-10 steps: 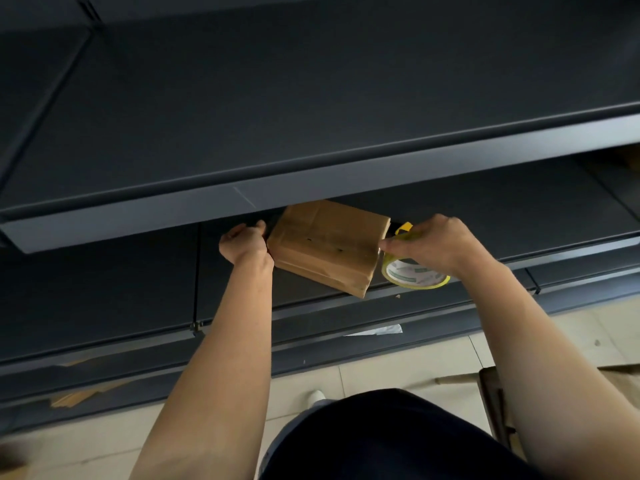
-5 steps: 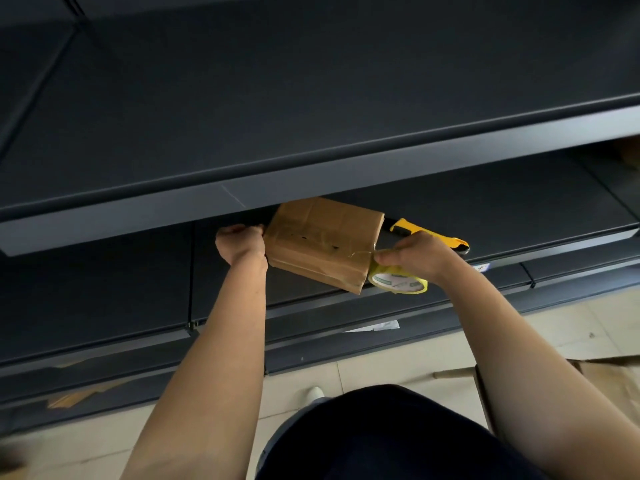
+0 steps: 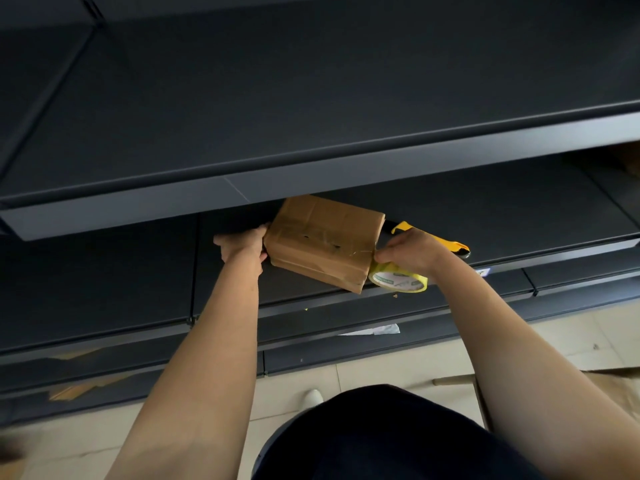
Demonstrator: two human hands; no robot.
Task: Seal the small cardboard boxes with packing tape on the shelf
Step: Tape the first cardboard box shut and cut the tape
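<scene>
A small brown cardboard box (image 3: 322,237) lies on the dark metal shelf (image 3: 502,220), partly under the shelf above. Clear tape runs across its top. My left hand (image 3: 244,245) grips the box's left end. My right hand (image 3: 412,249) holds a yellow-edged roll of packing tape (image 3: 398,279) at the box's right front corner, with a strand of tape stretched from the roll onto the box.
A yellow and black utility knife (image 3: 453,243) lies on the shelf just behind my right hand. The upper shelf's front edge (image 3: 311,174) overhangs the box. Lower shelves hold cardboard scraps (image 3: 79,389) and a white paper (image 3: 374,330). Cardboard (image 3: 616,389) lies on the tiled floor at right.
My right hand with the tape roll has moved left and down along the box's right end, uncovering the knife. My left hand stays on the box's left end.
</scene>
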